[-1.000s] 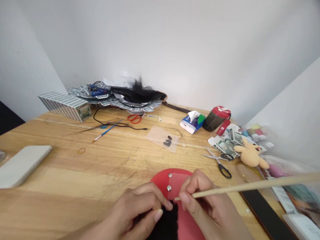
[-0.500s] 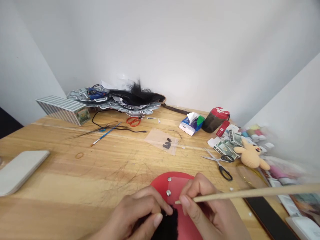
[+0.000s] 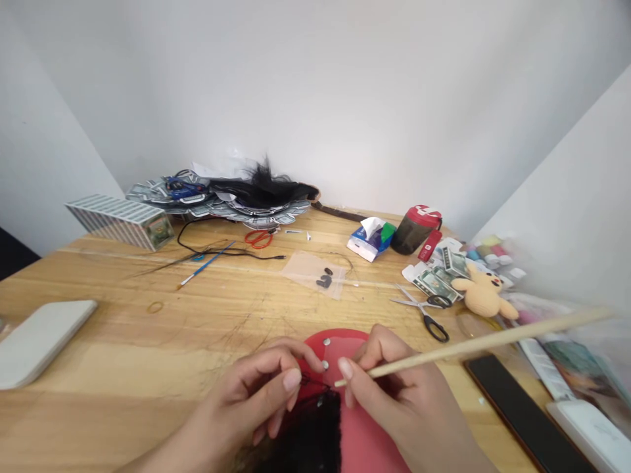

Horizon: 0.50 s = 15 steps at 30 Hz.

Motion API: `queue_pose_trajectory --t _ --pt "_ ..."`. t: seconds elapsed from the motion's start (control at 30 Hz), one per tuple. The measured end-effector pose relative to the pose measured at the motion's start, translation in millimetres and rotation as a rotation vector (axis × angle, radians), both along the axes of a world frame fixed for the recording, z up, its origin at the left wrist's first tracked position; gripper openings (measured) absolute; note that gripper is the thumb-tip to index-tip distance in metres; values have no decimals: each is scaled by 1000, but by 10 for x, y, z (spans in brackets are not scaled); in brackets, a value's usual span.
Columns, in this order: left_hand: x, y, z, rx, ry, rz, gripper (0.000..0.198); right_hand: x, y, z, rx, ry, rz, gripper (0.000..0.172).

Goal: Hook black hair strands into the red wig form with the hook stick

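i have my right hand (image 3: 394, 387) pinching a long wooden stick (image 3: 444, 353) near its tapered tip, probably for fine control; the shaft slants off right, clear of the work. the tip is at the top edge of the black hair piece (image 3: 310, 437), which lies on a red rounded pad (image 3: 365, 430) below and between the hands. my left hand (image 3: 263, 387) is half curled beside that edge, dark strands (image 3: 315, 382) by its fingertips; i cannot tell whether it pinches them. metal studs (image 3: 325, 365) sit just beyond, perhaps fastening the pad's layers. farther out on the table (image 3: 197, 341), a clear bag (image 3: 300, 268) seems to keep small dark pieces (image 3: 323, 282) together, and black-handled scissors (image 3: 422, 307) lie spread, handy for the right.
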<state>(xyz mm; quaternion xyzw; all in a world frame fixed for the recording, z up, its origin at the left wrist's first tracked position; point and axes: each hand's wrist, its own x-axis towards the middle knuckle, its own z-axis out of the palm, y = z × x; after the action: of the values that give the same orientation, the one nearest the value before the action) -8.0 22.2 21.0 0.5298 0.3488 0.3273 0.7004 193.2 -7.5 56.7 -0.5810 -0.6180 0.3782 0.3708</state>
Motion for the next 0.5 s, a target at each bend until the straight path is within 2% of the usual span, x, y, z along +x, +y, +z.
queue_pose_trajectory --t 0.23,0.3,0.4,0.5 --pt "-42 41 129 273 47 23 38 13 6 -46 52 -14 30 30" --pt "-41 32 142 244 49 28 38 6 6 -26 32 -26 32 30" --pt "-37 5 116 108 50 -6 35 -1 3 10 8 -47 43 30" --pt "-27 -14 83 21 35 -30 42 8 -3 19 3 -53 46 30"
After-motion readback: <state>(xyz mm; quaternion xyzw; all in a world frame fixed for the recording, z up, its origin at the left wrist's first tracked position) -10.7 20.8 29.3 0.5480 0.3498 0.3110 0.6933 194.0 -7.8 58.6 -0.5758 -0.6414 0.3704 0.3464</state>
